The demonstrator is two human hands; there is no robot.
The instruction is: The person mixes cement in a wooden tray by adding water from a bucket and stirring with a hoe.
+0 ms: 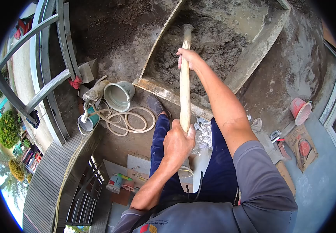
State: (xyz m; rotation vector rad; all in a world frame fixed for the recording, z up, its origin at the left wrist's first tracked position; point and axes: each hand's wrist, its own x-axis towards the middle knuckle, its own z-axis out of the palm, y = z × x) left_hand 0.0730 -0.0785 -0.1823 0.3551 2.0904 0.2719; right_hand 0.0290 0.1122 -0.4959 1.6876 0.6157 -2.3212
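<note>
Both my hands are closed around the pale wooden handle of a hoe (185, 91). Lower on the handle, close to my body, is my left hand (179, 143). My right hand (190, 59) grips it farther out, just short of the metal end. That end reaches into grey wet mortar (218, 50), and its blade is hidden there. The mortar lies in a shallow mixing trough (164, 86) with raised board sides, and the handle crosses over its near edge.
Left of the trough stand a grey bucket (127, 91) and a coiled hose (137, 120), with a smaller pail (88, 123) behind them. A red bucket (301, 110) and a flattened paper sack (301, 147) lie at right. Metal frames (45, 93) rise at far left.
</note>
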